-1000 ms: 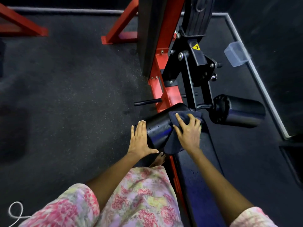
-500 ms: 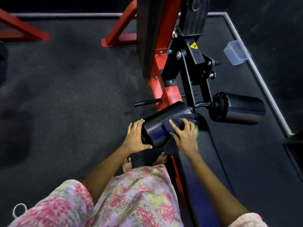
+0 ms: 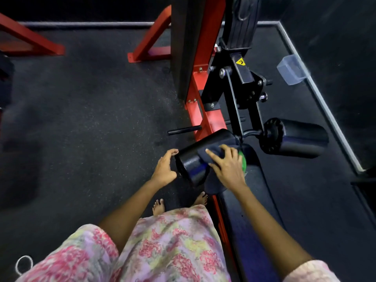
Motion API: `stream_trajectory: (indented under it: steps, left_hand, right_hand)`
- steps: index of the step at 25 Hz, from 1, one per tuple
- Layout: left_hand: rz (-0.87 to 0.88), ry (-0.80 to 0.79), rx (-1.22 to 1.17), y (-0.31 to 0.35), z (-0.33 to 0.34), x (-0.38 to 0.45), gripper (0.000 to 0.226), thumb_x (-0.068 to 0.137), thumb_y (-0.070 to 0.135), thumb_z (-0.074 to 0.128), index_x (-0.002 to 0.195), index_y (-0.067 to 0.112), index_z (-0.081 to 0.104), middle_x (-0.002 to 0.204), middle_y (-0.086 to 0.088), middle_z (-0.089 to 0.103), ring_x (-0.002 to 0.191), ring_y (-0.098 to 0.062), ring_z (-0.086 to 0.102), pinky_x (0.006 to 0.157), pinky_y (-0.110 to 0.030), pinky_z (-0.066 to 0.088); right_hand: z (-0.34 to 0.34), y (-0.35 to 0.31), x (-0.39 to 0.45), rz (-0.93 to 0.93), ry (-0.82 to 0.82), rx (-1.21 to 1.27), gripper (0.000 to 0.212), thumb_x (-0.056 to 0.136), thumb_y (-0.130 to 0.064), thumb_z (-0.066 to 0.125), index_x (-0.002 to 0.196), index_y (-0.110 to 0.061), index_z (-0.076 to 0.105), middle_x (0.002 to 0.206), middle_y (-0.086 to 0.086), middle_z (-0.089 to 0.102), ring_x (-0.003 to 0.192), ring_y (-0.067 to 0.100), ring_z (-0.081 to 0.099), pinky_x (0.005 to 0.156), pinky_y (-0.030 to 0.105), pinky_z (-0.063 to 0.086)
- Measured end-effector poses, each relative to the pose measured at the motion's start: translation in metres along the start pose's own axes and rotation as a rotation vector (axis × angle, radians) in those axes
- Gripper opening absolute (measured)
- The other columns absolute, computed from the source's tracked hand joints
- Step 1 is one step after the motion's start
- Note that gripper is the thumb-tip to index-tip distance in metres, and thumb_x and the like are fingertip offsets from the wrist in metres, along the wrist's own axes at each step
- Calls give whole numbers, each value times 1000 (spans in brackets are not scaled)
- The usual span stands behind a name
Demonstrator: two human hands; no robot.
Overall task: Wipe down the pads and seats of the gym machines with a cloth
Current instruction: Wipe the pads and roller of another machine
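A black roller pad [image 3: 193, 161] sticks out to the left of the red and black machine, with a dark blue cloth [image 3: 210, 153] draped over its top. My right hand [image 3: 227, 165] presses the cloth onto the pad with its fingers spread and fairly straight. Something green [image 3: 242, 160] shows at that hand's right edge. My left hand [image 3: 164, 167] cups the pad's left end, fingers curled over the rim and thumb below. A second roller pad [image 3: 299, 139] sits to the right, untouched. The long black bench pad [image 3: 250, 231] runs toward me under my right arm.
The red frame [image 3: 200, 117] and black lever arm [image 3: 242, 78] rise just behind the rollers. A short black peg [image 3: 183, 131] juts left from the frame. A clear plastic container [image 3: 292, 69] lies by the white floor border. My bare feet [image 3: 158, 206] stand on dark rubber flooring.
My right hand has slid the cloth left along the roller's top. My left hand went from lying flat on the pad's end to cupping its rim. The view shifted slightly.
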State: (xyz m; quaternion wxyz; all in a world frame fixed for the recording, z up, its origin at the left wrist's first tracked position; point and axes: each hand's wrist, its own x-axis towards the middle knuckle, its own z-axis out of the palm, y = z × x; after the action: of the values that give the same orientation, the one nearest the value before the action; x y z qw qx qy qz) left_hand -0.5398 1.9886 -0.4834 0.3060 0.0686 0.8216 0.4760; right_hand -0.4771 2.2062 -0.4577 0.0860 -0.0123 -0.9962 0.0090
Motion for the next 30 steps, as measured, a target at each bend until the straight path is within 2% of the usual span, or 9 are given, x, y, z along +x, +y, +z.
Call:
stream_trajectory:
  steps: [3,6,8,10,14,19,24,26,30]
  left_hand:
    - [2,39,-59,0,3,1,78,65,-19,48,134,16,37,135,-2,45,117,-27,48,84,-35,42]
    - [-2,38,-176,0,4,0,77,71,-21,50,138,10,30,131,-4,45,124,-21,44,97,-36,41]
    - [-9,7,-158,-1,1,1,78,72,-21,49,139,11,27,137,-3,42,118,-16,43,92,-37,43]
    - [-13,-33,-116,-4,-2,4,79,73,-16,55,140,16,27,142,-3,40,116,-17,44,86,-36,45]
    - [16,-44,103,4,-4,9,86,72,31,78,141,19,27,140,-2,37,130,-20,36,109,-44,31]
    - [-83,-226,496,25,-2,21,132,55,65,77,149,15,0,157,-3,3,144,-24,12,115,-53,7]
    - [-150,-397,418,27,-5,31,138,55,55,83,148,13,-11,157,-5,-5,144,-27,7,117,-47,13]
    - [-142,-388,424,26,-5,28,138,56,53,84,148,14,-12,157,-5,-6,144,-26,5,117,-47,12]
    - [-105,-307,413,22,0,21,139,53,53,84,149,13,-9,158,-3,-1,145,-24,6,118,-47,5]
  right_hand:
    - [0,-46,32,86,-73,2,39,77,-38,66,115,-31,66,117,15,58,102,36,52,78,46,41]
    - [10,-74,3,-265,-94,-1,41,76,-41,53,116,-36,63,117,10,58,102,28,44,77,39,32]
    - [9,-43,-19,-379,-96,-3,47,79,-40,46,125,-39,54,121,9,55,103,28,43,79,39,32]
    - [3,-1,-14,-252,-29,-34,47,80,-43,44,126,-41,51,120,10,57,101,30,49,81,43,42]
    - [-11,0,37,321,-124,34,38,84,-40,57,121,-31,63,123,19,55,105,40,52,81,51,41]
    - [-4,-17,-5,-36,-140,-3,46,82,-49,44,123,-38,60,122,12,59,109,30,43,75,51,46]
    - [-15,24,45,572,-238,196,48,94,-49,43,141,-41,37,151,8,26,132,34,26,98,54,29]
    - [-15,6,50,537,-258,148,48,95,-50,41,141,-40,38,153,8,24,134,35,24,100,56,26]
    - [-16,15,6,152,-180,25,46,89,-50,41,132,-38,50,143,7,45,127,36,38,89,59,38]
